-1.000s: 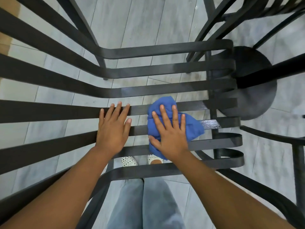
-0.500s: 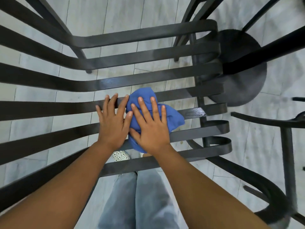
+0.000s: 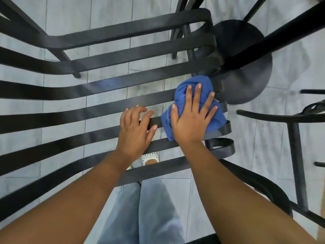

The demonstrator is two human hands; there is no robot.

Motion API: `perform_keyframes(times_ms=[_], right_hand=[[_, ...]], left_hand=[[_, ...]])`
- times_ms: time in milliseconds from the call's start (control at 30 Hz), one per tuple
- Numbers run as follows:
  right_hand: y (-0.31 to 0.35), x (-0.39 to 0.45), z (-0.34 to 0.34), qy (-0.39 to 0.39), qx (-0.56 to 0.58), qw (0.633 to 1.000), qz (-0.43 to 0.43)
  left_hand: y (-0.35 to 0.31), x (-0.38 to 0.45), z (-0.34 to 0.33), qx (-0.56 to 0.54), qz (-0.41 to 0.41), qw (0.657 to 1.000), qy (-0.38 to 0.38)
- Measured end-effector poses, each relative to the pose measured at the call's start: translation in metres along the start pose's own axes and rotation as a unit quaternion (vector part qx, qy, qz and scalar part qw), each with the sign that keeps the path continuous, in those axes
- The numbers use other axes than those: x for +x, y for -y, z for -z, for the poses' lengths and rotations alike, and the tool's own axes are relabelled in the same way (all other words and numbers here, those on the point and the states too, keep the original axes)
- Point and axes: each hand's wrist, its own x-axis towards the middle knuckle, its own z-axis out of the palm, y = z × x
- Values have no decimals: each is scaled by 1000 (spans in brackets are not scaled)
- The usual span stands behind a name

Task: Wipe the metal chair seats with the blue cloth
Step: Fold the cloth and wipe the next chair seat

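I see my right hand (image 3: 190, 118) spread flat, fingers splayed, pressing the bunched blue cloth (image 3: 193, 106) onto the dark metal chair seat (image 3: 105, 111) right of centre in the frame, near the curled ends of the slats. My left hand (image 3: 134, 132) rests just beside it on a slat, fingers loosely curled, holding nothing. Through the slats I see grey floor tiles (image 3: 109, 18), light jeans (image 3: 149, 213) and a white perforated shoe (image 3: 149, 158).

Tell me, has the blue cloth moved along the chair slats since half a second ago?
Yes. The blue cloth under the right hand has slid right along the slats, away from the left hand, to the curled slat ends near the round table base.
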Motion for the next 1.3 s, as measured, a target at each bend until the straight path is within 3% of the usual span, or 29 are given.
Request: perform_keyframes(times_ms=[133, 300, 533, 800, 867, 1000, 1200, 1300], right_hand=[[12, 0, 0, 9, 18, 997, -73], [32, -14, -3, 11, 10, 999, -36], [3, 5, 1, 7, 18, 999, -37], [1, 14, 24, 93, -4, 993, -67], [6, 8, 34, 101, -9, 994, -32], [7, -10, 62, 251, -15, 962, 105], [-4, -42, 64, 300, -75, 937, 162], [-7, -55, 47, 268, -74, 933, 228]], left_hand=[[0, 0, -2, 44, -13, 999, 25], [-4, 4, -4, 63, 0, 998, 8], [-6, 3, -6, 90, -6, 996, 14], [-16, 2, 0, 50, 41, 996, 68], [-20, 4, 5, 14, 70, 992, 104], [-18, -1, 15, -43, 75, 991, 101], [-7, -24, 19, -60, 67, 994, 65], [-4, -18, 22, -136, 105, 983, 65]])
